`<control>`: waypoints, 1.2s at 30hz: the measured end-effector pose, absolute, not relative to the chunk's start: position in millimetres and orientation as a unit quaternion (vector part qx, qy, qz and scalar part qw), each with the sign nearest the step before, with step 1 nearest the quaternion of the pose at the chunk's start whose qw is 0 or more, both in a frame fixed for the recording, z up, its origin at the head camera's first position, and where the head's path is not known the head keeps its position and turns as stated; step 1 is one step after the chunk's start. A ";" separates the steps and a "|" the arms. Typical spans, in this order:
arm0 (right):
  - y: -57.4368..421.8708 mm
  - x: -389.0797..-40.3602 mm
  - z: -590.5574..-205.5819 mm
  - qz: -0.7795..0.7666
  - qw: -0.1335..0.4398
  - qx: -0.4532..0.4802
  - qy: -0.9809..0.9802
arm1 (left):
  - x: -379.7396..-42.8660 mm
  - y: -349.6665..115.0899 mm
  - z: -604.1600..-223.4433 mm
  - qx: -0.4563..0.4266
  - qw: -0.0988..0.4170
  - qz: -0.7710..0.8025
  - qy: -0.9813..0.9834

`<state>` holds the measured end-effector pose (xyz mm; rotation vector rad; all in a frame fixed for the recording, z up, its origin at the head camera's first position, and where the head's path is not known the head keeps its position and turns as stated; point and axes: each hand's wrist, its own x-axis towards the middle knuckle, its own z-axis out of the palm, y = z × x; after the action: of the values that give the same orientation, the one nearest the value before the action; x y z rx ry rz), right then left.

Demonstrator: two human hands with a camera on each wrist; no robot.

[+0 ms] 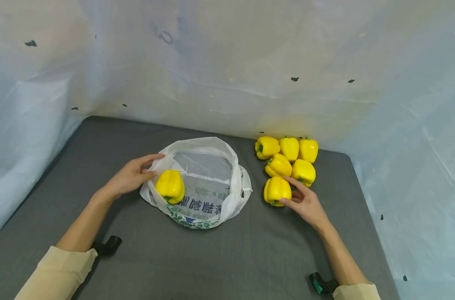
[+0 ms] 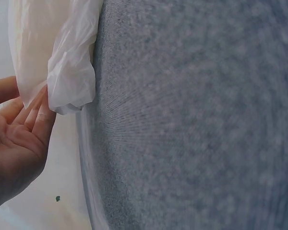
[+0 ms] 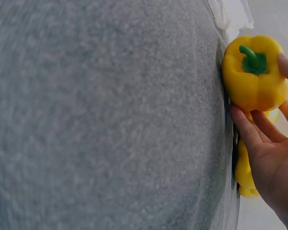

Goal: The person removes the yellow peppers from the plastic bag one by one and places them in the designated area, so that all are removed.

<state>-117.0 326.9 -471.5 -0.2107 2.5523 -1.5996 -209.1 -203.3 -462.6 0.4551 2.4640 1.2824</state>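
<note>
A white plastic bag (image 1: 235, 200) stands with its mouth wide, printed lettering showing inside. One yellow bell pepper (image 1: 170, 186) lies within, against its left side. My left hand (image 1: 131, 177) holds the bag's left rim; in the left wrist view, thumb and fingers (image 2: 41, 117) lie about a fold of the white plastic (image 2: 72, 72). To the right, my right hand (image 1: 306, 204) grips another yellow bell pepper (image 1: 277, 191) between thumb and fingers. The right wrist view shows the green stem of this pepper (image 3: 254, 81) facing the camera.
Several more yellow bell peppers (image 1: 289, 148) sit grouped behind the right hand, near the table's back edge. Dark grey cloth covers the table (image 1: 212, 262). Pale plastic sheeting (image 1: 227, 62) hangs behind and at both sides.
</note>
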 end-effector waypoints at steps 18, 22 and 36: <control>329.6 -117.4 -475.5 -0.518 0.052 -0.045 0.853 | -207.2 -204.6 -463.9 0.165 0.159 0.450 0.863; 330.1 -117.1 -476.9 -0.523 0.041 -0.054 0.849 | -207.6 -204.6 -463.5 0.170 0.157 0.447 0.864; 328.9 -118.0 -472.0 -0.562 -0.023 -0.069 0.824 | -208.6 -204.7 -463.7 0.169 0.157 0.448 0.864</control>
<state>-118.0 328.9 -472.0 -0.2214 2.6271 -1.7901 -208.6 -204.7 -463.7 0.4843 2.4719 1.2833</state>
